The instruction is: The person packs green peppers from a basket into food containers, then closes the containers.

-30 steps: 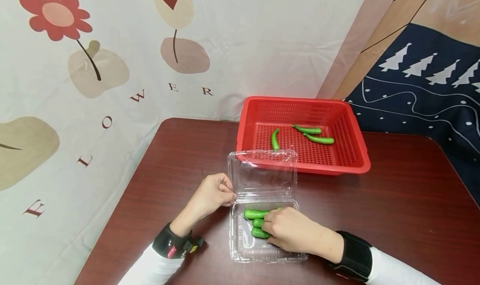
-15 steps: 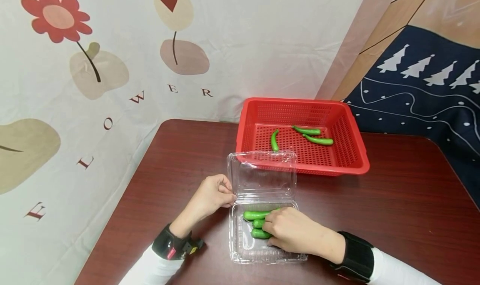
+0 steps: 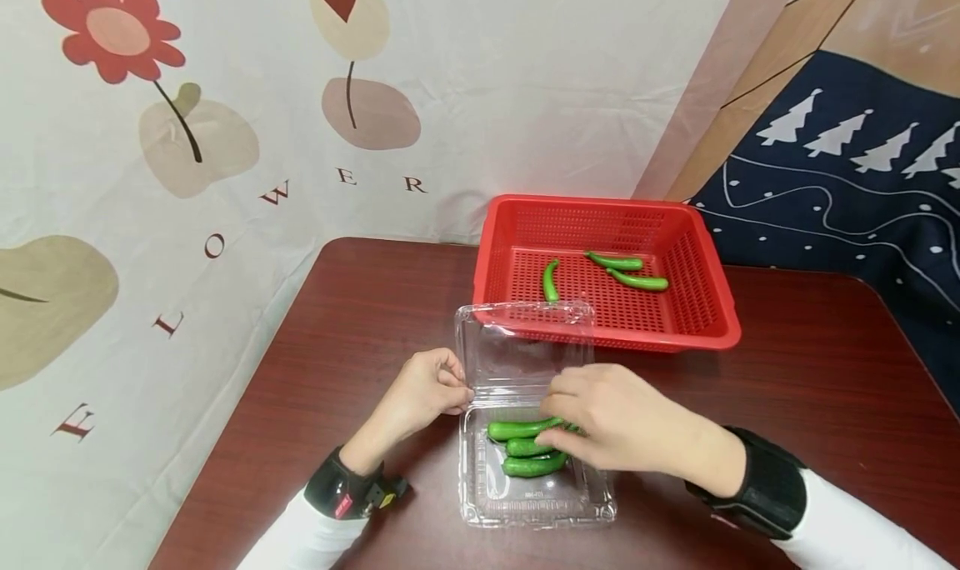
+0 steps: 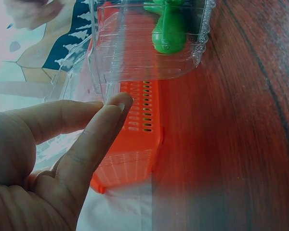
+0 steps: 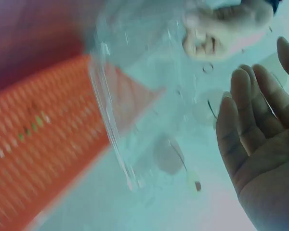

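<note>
Your left hand (image 3: 426, 391) is pinching the flimsy-looking container (image 3: 482, 493) near its hinge, on the desk (image 3: 367, 303); your empty, loose-fingered right hand (image 3: 603, 413) is hovering over probably slippery peppers (image 3: 532, 467) inside, best gripped mid-body.

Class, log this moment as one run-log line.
left hand: pinches box edge near hinge | right hand: empty, over box | box: open, peppers inside | basket: three more peppers

Indoor workspace, brown table (image 3: 810, 370), printed hangings (image 3: 510, 87)
</note>
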{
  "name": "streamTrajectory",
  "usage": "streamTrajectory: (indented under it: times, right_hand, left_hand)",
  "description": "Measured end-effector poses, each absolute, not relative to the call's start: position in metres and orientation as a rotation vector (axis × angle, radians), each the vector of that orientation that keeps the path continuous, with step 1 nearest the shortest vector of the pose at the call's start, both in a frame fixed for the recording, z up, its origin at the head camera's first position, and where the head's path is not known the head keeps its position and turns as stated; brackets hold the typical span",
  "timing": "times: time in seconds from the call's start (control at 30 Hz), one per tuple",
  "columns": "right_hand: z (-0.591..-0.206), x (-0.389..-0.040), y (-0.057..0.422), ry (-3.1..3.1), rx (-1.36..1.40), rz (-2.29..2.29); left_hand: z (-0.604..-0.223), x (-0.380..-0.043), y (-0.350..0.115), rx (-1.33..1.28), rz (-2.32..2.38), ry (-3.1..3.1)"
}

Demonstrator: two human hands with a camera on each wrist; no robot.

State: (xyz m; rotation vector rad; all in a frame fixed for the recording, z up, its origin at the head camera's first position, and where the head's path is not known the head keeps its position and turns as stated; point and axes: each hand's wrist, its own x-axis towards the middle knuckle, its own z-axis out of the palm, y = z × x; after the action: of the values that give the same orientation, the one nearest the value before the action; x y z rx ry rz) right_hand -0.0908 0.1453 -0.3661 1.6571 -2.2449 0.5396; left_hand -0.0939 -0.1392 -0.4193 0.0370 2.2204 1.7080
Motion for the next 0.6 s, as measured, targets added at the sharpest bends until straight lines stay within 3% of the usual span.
streamTrajectory:
  times: [0.6]
  right_hand:
    - [-0.304,-0.165,0.156,-2.262,1.404,0.764]
  left_hand:
    - [-0.417,-0.093,-0.139,0.047,1.695,2.240]
